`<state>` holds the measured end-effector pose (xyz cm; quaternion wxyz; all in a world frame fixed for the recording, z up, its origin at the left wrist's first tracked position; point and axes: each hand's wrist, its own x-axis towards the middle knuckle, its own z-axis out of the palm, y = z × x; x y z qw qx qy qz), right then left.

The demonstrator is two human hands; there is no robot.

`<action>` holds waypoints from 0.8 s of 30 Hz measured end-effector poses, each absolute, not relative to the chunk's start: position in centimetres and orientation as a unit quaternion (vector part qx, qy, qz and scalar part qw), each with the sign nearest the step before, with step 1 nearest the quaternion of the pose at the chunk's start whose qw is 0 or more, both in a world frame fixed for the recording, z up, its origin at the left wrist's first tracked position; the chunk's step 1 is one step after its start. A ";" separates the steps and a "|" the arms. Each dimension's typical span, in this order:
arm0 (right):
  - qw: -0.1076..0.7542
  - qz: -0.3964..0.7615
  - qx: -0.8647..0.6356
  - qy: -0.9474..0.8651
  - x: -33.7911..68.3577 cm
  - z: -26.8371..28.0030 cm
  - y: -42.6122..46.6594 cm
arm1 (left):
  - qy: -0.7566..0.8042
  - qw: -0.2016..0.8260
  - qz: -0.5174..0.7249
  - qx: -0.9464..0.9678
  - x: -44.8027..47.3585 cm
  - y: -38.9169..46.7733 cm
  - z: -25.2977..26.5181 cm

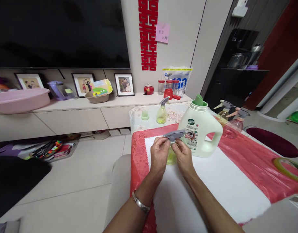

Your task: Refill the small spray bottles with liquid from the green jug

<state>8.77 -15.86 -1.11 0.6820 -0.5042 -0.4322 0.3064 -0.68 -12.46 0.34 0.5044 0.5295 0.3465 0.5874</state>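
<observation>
A small spray bottle (171,158) with yellow-green liquid stands upright on the white mat (226,181), its grey spray head (173,134) on top. My left hand (159,154) pinches the collar from the left, fingers closed. From the right, my right hand (184,157) grips the same collar with thumb and fingers. Both hands partly hide the bottle. Just behind my right hand stands a large pale green detergent jug (203,126), a green piece (199,100) sticking up in its mouth.
Another yellow-green spray bottle (161,115) and a green cap (145,115) stand at the table's back. Beyond the jug are a pink spray bottle (233,128) and a yellowish one (222,121). A tape roll (281,166) lies at right on red covering (253,165).
</observation>
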 end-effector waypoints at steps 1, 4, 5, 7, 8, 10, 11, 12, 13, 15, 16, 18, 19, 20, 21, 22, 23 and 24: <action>0.688 0.303 -0.505 -0.424 8.6 -1.2 -15.8 | 0.348 0.507 0.588 0.526 -0.7 -12.5 0.3; 0.705 0.291 -0.512 -0.395 8.1 -1.6 -15.6 | 0.351 0.516 0.579 0.524 -0.8 -12.7 0.5; 0.709 0.289 -0.514 -0.386 7.9 -1.7 -15.5 | 0.351 0.518 0.574 0.528 -0.8 -12.8 0.6; 0.715 0.284 -0.521 -0.370 7.8 -2.0 -15.3 | 0.351 0.519 0.564 0.538 -0.7 -12.9 0.9; 0.717 0.281 -0.525 -0.363 7.8 -2.2 -15.2 | 0.354 0.517 0.560 0.542 -0.6 -13.0 1.0; 0.718 0.275 -0.531 -0.356 7.8 -2.4 -15.0 | 0.362 0.508 0.555 0.550 -0.4 -13.0 1.3; 0.718 0.273 -0.533 -0.355 7.9 -2.6 -14.9 | 0.369 0.503 0.553 0.553 -0.3 -13.0 1.4; 0.718 0.270 -0.534 -0.356 7.9 -2.7 -14.9 | 0.375 0.496 0.551 0.556 -0.1 -13.0 1.5; 0.717 0.267 -0.535 -0.358 7.9 -2.8 -14.9 | 0.383 0.489 0.549 0.559 0.0 -12.9 1.5; 0.713 0.260 -0.539 -0.366 8.0 -2.8 -15.0 | 0.397 0.473 0.548 0.564 0.1 -12.8 1.6; 0.709 0.258 -0.539 -0.373 8.0 -2.8 -15.1 | 0.403 0.465 0.547 0.567 0.1 -12.8 1.7; 0.699 0.257 -0.539 -0.394 8.1 -2.5 -15.5 | 0.411 0.450 0.547 0.574 0.0 -12.8 1.7; 0.693 0.259 -0.537 -0.406 8.2 -2.3 -15.8 | 0.412 0.445 0.548 0.577 -0.1 -12.8 1.7; 0.686 0.263 -0.533 -0.418 8.3 -2.1 -16.0 | 0.411 0.440 0.548 0.580 -0.1 -12.8 1.6; 0.680 0.271 -0.528 -0.430 8.4 -1.8 -16.3 | 0.409 0.438 0.549 0.583 -0.2 -12.8 1.6; 0.674 0.281 -0.522 -0.440 8.5 -1.6 -16.5 | 0.406 0.436 0.549 0.586 -0.2 -12.9 1.6; 0.669 0.293 -0.514 -0.449 8.6 -1.4 -16.7 | 0.402 0.435 0.549 0.590 -0.2 -12.8 1.6; 0.666 0.305 -0.506 -0.456 8.7 -1.4 -16.9 | 0.398 0.435 0.549 0.592 -0.3 -12.8 1.6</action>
